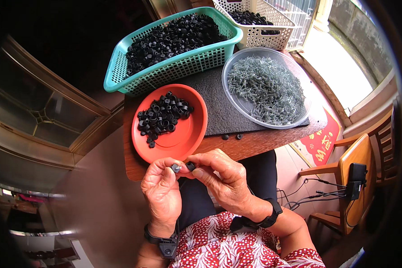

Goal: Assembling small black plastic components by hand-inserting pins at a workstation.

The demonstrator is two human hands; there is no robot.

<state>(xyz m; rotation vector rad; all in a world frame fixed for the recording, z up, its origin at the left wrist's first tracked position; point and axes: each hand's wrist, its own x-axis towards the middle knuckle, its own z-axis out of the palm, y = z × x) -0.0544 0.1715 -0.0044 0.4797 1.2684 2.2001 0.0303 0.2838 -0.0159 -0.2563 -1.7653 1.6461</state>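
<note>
Just past the table's near edge, my two hands are close together. My left hand (161,194) pinches a small black plastic cap (175,169) with a shiny metal pin or screw showing on it. Between the thumb and fingers of my right hand (225,178) is another small black plastic cap (190,166), a short gap from the first. Beyond my left hand sits a red-orange basin (190,143) with a heap of black caps (163,117) toward its far left. A clear round tub (236,114) full of silvery screws (265,87) stands farther right.
A teal basket (183,60) heaped with black caps is at the back, beside a cream basket (265,38) with more. A dark foam mat (210,100) covers part of the wooden table (134,165). Two loose caps (239,136) lie near its edge. A wooden chair (350,156) stands right.
</note>
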